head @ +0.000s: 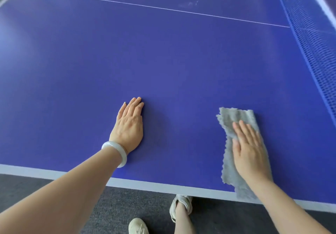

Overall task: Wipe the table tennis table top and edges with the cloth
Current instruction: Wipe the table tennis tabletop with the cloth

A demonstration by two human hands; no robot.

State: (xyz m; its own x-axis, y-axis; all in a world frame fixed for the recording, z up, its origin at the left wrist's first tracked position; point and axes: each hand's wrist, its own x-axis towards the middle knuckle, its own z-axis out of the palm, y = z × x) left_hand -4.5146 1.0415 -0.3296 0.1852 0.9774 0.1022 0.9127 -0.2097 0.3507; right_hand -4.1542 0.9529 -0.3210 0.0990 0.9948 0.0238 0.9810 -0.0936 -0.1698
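Note:
A blue table tennis table [163, 61] fills most of the view, with a white stripe along its near edge. A grey fluffy cloth [234, 122] lies flat on the top at the near right, its lower end reaching the edge stripe. My right hand [249, 148] presses flat on the cloth with straight fingers. My left hand [129, 124] rests flat on the bare table top to the left, fingers together, with a pale bangle on its wrist.
The blue net [312, 48] runs along the right side. A thin white centre line [156, 7] crosses the far table top, with a faint smudge [189, 3] beyond it. Grey carpet [127, 202] and my light shoes [181, 206] show below the near edge.

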